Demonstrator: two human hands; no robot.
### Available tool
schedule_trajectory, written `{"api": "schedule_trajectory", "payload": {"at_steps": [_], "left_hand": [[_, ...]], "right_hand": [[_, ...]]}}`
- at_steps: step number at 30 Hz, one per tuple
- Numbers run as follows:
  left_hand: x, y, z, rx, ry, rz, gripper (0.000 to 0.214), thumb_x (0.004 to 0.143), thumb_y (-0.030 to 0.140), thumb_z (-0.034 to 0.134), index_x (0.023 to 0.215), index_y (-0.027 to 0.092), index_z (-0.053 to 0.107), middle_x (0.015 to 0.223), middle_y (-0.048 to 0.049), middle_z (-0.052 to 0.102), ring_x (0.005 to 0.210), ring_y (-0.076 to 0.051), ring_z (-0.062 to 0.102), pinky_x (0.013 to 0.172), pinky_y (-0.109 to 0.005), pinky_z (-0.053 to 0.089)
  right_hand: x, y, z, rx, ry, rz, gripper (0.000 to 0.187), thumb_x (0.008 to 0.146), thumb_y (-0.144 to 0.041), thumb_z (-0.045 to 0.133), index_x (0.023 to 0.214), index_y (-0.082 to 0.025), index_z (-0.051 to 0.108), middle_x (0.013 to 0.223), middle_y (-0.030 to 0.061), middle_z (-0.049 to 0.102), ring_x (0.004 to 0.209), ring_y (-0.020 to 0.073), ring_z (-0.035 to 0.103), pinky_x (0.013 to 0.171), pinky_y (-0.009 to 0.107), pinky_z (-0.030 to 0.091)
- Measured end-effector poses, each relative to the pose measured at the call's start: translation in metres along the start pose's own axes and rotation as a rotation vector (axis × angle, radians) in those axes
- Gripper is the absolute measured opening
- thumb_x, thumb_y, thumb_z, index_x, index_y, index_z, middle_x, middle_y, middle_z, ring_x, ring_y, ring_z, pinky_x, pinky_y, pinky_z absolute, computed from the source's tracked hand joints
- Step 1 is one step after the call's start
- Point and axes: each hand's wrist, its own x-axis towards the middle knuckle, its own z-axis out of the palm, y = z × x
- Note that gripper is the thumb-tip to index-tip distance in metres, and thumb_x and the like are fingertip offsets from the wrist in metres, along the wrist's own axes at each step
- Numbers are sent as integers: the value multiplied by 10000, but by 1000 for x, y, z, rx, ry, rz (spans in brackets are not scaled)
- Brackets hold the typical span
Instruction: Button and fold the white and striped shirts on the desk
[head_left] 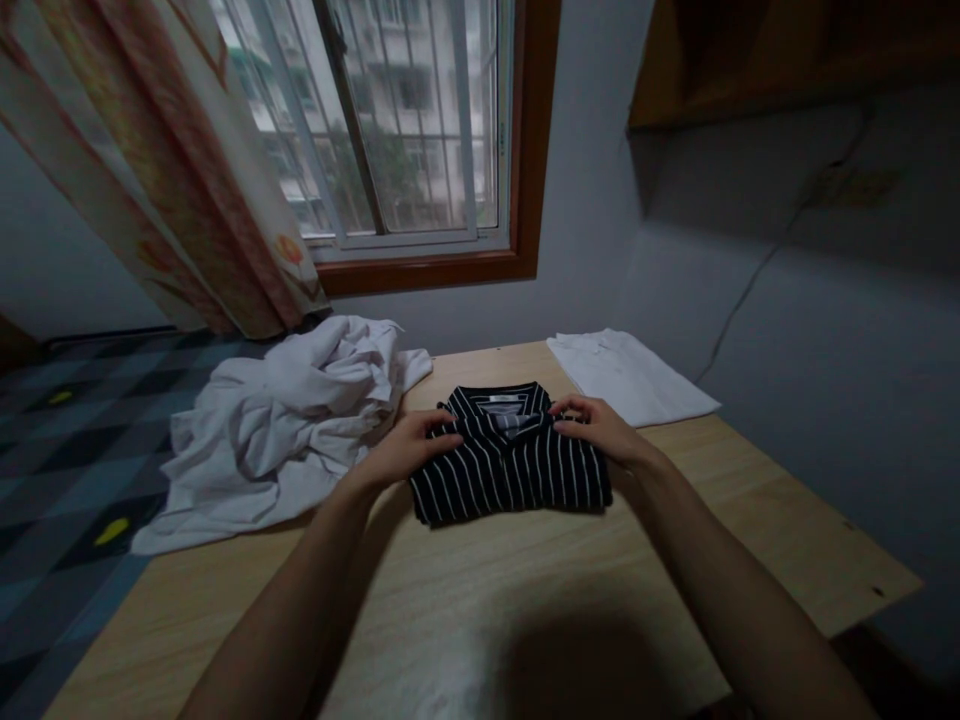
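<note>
A folded navy shirt with thin white stripes lies collar-up in the middle of a light wooden table. My left hand grips its upper left edge, thumb laid over the fabric near the collar. On the upper right edge rests my right hand, fingers curled onto the cloth beside the collar. Both forearms reach in from the bottom of the view.
A crumpled heap of white clothes covers the table's left side and hangs over its edge. A folded white garment lies at the far right corner. Beyond are a barred window, a patterned curtain, a checked floor and a grey wall.
</note>
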Motion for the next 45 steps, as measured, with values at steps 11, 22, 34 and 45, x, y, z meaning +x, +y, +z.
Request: {"api": "schedule_trajectory", "payload": {"at_steps": [11, 22, 34, 45], "left_hand": [[-1, 6, 34, 520, 69, 162, 206, 861, 349, 578, 971, 193, 654, 1032, -92, 638, 987, -253, 568, 872, -359, 427], [-12, 15, 76, 245, -78, -29, 161, 758, 301, 680, 880, 198, 698, 794, -48, 675, 730, -207, 600, 666, -300, 409], [-4, 3, 97, 93, 30, -164, 160, 833, 252, 570, 753, 167, 679, 719, -20, 647, 698, -165, 573, 647, -261, 381], [-4, 2, 94, -204, 17, -15, 197, 834, 319, 524, 791, 159, 631, 763, -17, 625, 726, -161, 552, 678, -264, 409]], "right_hand": [[6, 17, 6, -260, 501, -30, 208, 815, -339, 567, 864, -164, 668, 770, 42, 671, 696, 183, 594, 671, 308, 449], [-13, -30, 61, -563, 11, -109, 92, 851, -213, 610, 861, -204, 701, 891, 60, 703, 851, 207, 624, 785, 331, 439], [-3, -9, 89, -409, 70, 54, 65, 822, -183, 620, 858, -181, 673, 809, 27, 657, 780, 173, 599, 724, 285, 415], [0, 4, 87, -65, 56, 40, 61, 806, -217, 618, 770, -169, 620, 704, -19, 595, 645, 124, 519, 601, 235, 371]]}}
